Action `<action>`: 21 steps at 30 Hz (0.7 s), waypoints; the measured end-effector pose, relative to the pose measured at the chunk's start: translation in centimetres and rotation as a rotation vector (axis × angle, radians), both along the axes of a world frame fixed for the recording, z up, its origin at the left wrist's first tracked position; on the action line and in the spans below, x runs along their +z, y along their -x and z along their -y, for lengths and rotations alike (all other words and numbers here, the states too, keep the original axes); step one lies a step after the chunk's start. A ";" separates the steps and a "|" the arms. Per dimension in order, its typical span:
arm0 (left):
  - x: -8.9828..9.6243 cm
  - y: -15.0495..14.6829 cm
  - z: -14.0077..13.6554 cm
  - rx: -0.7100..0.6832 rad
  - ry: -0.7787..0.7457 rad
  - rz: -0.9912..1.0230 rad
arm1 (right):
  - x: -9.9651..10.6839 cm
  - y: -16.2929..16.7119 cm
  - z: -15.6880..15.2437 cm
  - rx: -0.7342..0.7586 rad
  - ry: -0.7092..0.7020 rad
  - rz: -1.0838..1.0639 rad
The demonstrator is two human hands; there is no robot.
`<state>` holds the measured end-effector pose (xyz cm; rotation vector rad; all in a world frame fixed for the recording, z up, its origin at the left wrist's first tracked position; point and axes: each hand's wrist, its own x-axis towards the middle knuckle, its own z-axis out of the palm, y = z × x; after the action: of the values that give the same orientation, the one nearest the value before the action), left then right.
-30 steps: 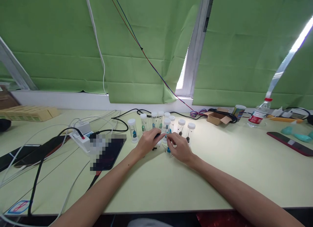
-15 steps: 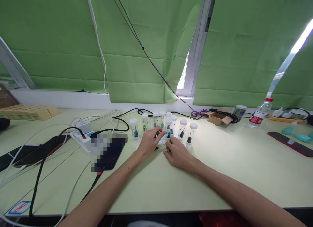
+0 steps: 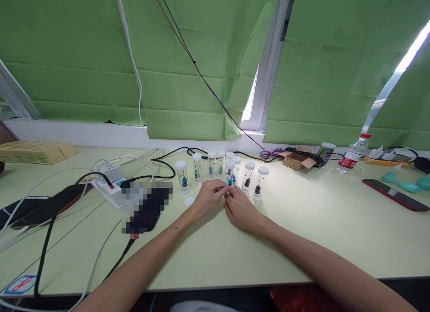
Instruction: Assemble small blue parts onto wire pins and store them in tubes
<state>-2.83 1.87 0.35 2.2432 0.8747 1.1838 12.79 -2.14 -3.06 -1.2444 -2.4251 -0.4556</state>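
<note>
My left hand (image 3: 210,196) and my right hand (image 3: 240,206) meet low over the table, with their fingertips touching or nearly so. Both have curled, closed fingers. Something small and dark shows at the left fingertips, too small and covered to name. Just beyond the hands stand several clear tubes with white caps, among them one holding a blue piece (image 3: 230,171). To the right are two tubes with dark pieces, a nearer one (image 3: 260,183) and another (image 3: 248,176). A tube with a teal piece (image 3: 183,177) stands left of the left hand, near a loose white cap (image 3: 189,201).
A dark phone (image 3: 149,211) with a cable lies to the left, beside a white power strip (image 3: 112,193). Farther right are an open cardboard box (image 3: 295,160), a paper cup (image 3: 325,153), a red-capped bottle (image 3: 352,156) and a dark red flat case (image 3: 394,194).
My left fingers have come down and closed in toward my right fingertips. A white cap beside my left wrist now shows more fully. The view has shifted slightly.
</note>
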 end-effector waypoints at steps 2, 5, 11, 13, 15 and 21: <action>-0.1 -0.1 0.1 -0.020 0.092 0.051 | -0.1 0.0 -0.1 0.005 -0.002 -0.006; 0.0 -0.3 0.3 -0.054 0.300 0.160 | -0.2 0.0 -0.2 -0.005 0.005 -0.058; 0.5 -0.6 0.1 -0.153 0.567 0.418 | 0.1 0.0 -0.3 -0.061 0.033 -0.079; 0.8 -0.6 0.1 -0.165 0.576 0.450 | 0.2 0.1 -0.3 -0.078 0.044 -0.056; 1.0 -0.4 0.1 -0.165 0.559 0.462 | 0.2 0.1 -0.3 -0.092 0.044 -0.033; 1.5 0.2 0.4 -0.139 0.398 0.433 | 0.1 0.2 -0.2 -0.112 0.044 0.009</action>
<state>-3.05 1.49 1.85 1.6218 0.6932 1.2378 12.61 -1.89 -2.97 -1.4051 -2.3926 -0.4425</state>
